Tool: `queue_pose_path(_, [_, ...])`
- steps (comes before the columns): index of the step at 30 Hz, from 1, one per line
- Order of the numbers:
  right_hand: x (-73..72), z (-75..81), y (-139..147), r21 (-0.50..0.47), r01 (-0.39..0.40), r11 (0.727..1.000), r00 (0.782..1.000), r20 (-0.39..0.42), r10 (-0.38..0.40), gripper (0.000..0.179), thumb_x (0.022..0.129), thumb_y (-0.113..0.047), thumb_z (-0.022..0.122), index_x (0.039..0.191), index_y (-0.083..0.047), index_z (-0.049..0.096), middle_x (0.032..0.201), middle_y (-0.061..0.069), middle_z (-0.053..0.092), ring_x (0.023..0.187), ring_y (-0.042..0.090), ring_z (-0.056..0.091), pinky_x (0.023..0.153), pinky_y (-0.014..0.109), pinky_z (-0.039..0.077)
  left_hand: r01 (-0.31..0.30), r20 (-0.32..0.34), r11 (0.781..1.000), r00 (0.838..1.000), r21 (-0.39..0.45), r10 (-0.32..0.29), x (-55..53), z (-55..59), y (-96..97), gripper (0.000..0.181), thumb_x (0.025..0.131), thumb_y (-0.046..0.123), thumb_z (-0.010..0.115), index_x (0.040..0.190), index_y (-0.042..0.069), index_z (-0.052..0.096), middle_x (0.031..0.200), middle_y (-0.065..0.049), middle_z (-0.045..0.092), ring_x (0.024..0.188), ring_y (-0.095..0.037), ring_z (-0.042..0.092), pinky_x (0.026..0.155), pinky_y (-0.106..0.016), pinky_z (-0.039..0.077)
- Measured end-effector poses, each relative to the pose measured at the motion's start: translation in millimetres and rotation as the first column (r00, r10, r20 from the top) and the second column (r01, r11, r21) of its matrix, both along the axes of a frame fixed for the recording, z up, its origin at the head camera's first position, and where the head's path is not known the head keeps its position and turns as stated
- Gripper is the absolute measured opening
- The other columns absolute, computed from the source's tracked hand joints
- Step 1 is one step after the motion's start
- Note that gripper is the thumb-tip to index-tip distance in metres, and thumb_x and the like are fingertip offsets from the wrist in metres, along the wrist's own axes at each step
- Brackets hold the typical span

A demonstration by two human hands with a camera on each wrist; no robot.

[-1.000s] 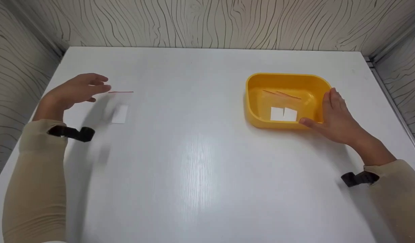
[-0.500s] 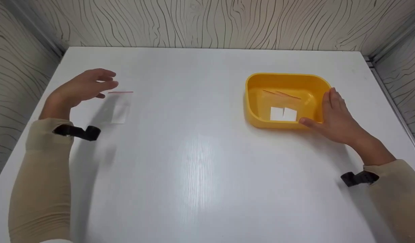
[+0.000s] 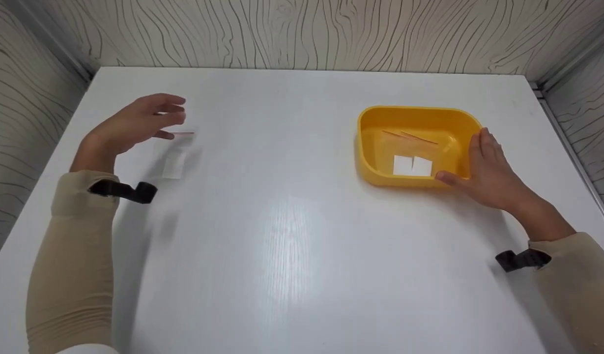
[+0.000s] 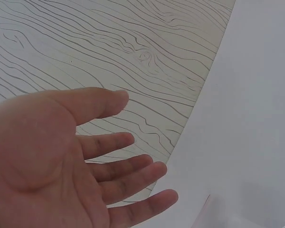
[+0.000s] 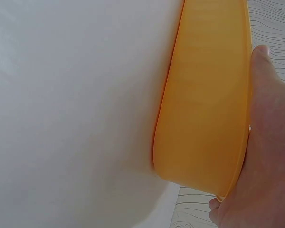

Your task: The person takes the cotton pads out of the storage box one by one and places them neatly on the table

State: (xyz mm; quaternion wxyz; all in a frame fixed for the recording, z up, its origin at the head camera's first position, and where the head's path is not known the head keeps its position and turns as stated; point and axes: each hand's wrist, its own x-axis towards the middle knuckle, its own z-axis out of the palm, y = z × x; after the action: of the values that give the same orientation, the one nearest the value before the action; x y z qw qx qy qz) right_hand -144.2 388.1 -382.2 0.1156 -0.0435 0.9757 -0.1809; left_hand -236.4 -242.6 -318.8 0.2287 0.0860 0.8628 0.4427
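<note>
My left hand point(image 3: 134, 120) hovers over the left side of the white table, fingers spread and slightly bent, holding nothing. Beneath and in front of it lies a small clear zip bag point(image 3: 173, 168) with a red seal line and a white label area; the hand partly hides its top. In the left wrist view the bag's corner point(image 4: 223, 219) shows beyond the little finger. My right hand point(image 3: 496, 174) rests against the near right corner of a yellow plastic bin point(image 3: 368, 172), thumb on the front rim, straight fingers along the right side.
Inside the bin lie two similar zip bags point(image 3: 413, 167) with red seal lines and white label areas, overlapping. The white table point(image 3: 282, 236) meets wood-patterned panels point(image 3: 302, 34) at the back and at both sides.
My left hand has moved to the right and a little away from me, coming over the zip bag's red seal. My right hand and the bin have stayed put.
</note>
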Motion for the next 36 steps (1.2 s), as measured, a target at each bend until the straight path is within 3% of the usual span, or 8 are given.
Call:
queue_pose_path(20, [-1.0,-0.9,0,0.01,-0.002,1.0,1.0,-0.008,0.002,0.122,0.096,-0.062,0.059,0.149,0.014,-0.021,0.158,0.03,-0.031,0.147,0.051,-0.022,0.118,0.065,-0.004,0.045,-0.024,0.987,0.999,0.154,-0.042,-2.6,-3.7,22.0,0.061,0.106,0.034,0.055,0.155,0.006,0.033,0.156,-0.011,0.038,0.138,-0.024,0.045,0.101,-0.033,0.051])
queue_pose_path(36, [0.7,-1.6,1,0.003,-0.014,1.0,1.0,-0.01,0.014,0.121,0.096,-0.06,0.059,0.149,0.015,-0.02,0.157,0.032,-0.031,0.146,0.052,-0.024,0.119,0.062,-0.009,0.069,0.002,0.961,0.997,0.268,-0.072,-7.1,-8.7,43.1,0.058,0.106,0.03,0.056,0.155,0.006,0.034,0.155,-0.011,0.041,0.139,-0.026,0.046,0.103,-0.037,0.051])
